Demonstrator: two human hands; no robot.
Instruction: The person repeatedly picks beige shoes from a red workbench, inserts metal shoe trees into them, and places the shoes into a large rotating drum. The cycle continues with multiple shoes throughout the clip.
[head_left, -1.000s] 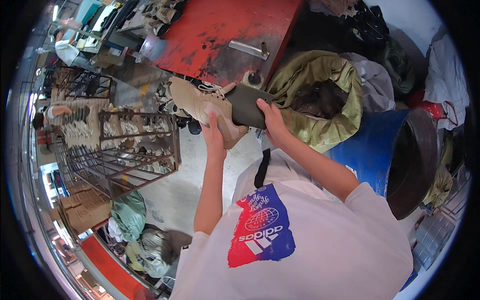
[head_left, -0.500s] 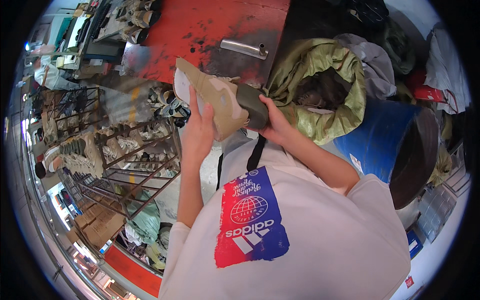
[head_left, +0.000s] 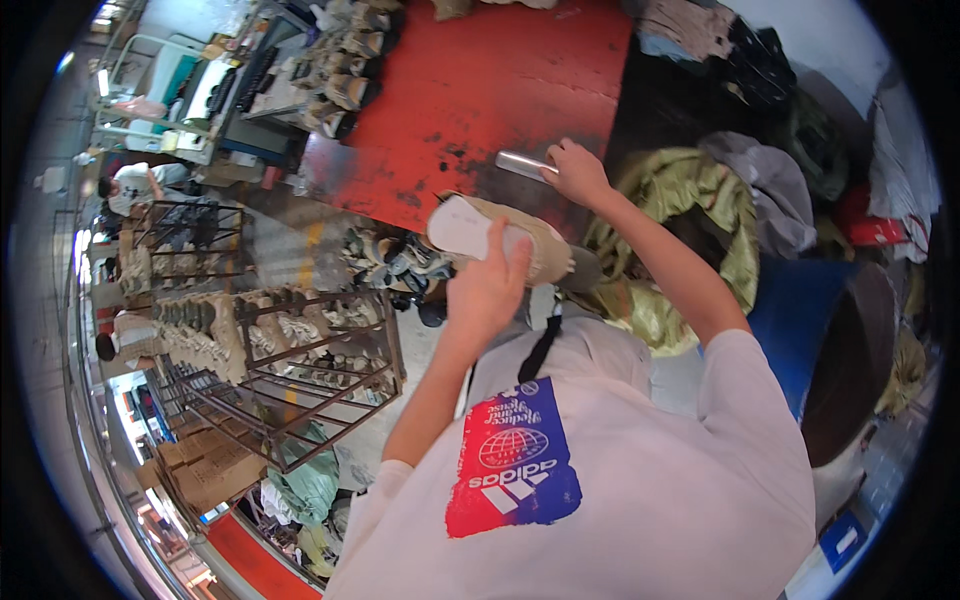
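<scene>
My left hand [head_left: 488, 292] is closed round a beige shoe upper [head_left: 548, 252], its thumb and a finger against the side. The upper's pale, flat underside [head_left: 462, 228] faces up, and its dark olive end [head_left: 580, 270] points toward the sack. My right hand [head_left: 578, 174] is at the near right part of the red table, its fingers closed on one end of a silvery metal tube-like tool [head_left: 522, 165]. The tool's gripped end is hidden by the fingers. Whether the tool is lifted off the table I cannot tell.
The red, black-stained table [head_left: 480, 80] has shoes [head_left: 350, 85] along its left. An open yellow-green sack [head_left: 735, 215] and a blue drum [head_left: 795, 315] stand at my right. Shoe racks [head_left: 320, 350] fill the left, with people [head_left: 140, 188] beyond.
My right hand has left the shoe upper and reached forward to the metal tool, closing on it. My left hand has turned the upper, bringing its pale underside up. The view has shifted.
</scene>
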